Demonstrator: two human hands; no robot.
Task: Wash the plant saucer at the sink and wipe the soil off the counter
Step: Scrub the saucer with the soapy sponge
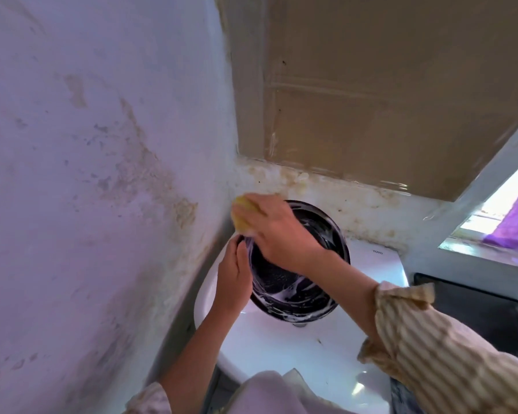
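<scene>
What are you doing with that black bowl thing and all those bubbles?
A person is washing a round black plant saucer over a white ceramic sink. The left hand grips the saucer's rim and holds it tilted up, while the right hand holds a yellow sponge at the saucer's upper edge. White soapy streaks cover the inside of the saucer, so it is lathered but not rinsed yet.

Daylight from the window (503,216) at right; soft focus, wide-angle edge warping.
</scene>
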